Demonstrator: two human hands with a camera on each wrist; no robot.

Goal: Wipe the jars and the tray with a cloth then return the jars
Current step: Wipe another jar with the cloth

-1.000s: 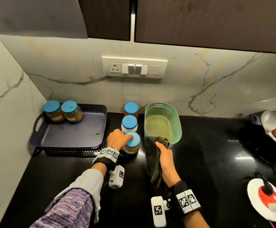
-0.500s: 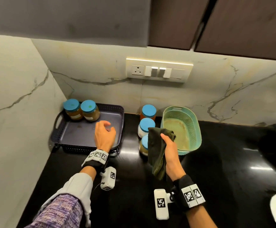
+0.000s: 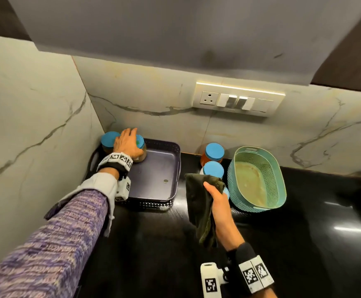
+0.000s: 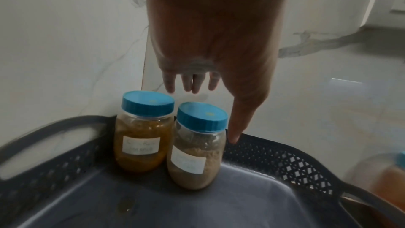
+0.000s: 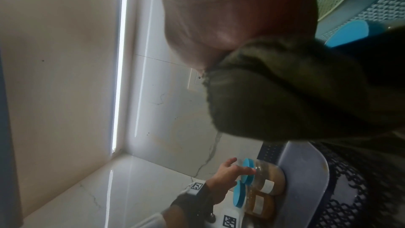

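Note:
A dark tray (image 3: pixel 153 186) sits in the counter's back left corner. Two blue-lidded jars stand in its far corner, the left jar (image 3: pixel 108 139) and the right jar (image 3: pixel 141 150). My left hand (image 3: pixel 128 143) hovers over them with fingers (image 4: pixel 190 84) spread, and its thumb (image 4: pixel 238 119) hangs beside the right jar (image 4: pixel 197 153), gripping nothing. My right hand (image 3: pixel 215 196) grips a dark green cloth (image 3: pixel 198 203) above the counter. Beside the tray stand an orange jar (image 3: pixel 214 151) and a white jar (image 3: pixel 213 169). A third jar (image 3: pixel 227 193) is mostly hidden behind the cloth.
A teal mesh basket (image 3: pixel 232 181) stands right of the loose jars. Marble walls close in on the left and behind, with a switch panel (image 3: pixel 237 101) and a cabinet overhead. The black counter (image 3: pixel 282 244) stretches to the right and front.
My left hand let go of the nearest counter jar and travelled left across the tray to the two jars in its corner. My right hand kept holding the cloth. The head view swung left.

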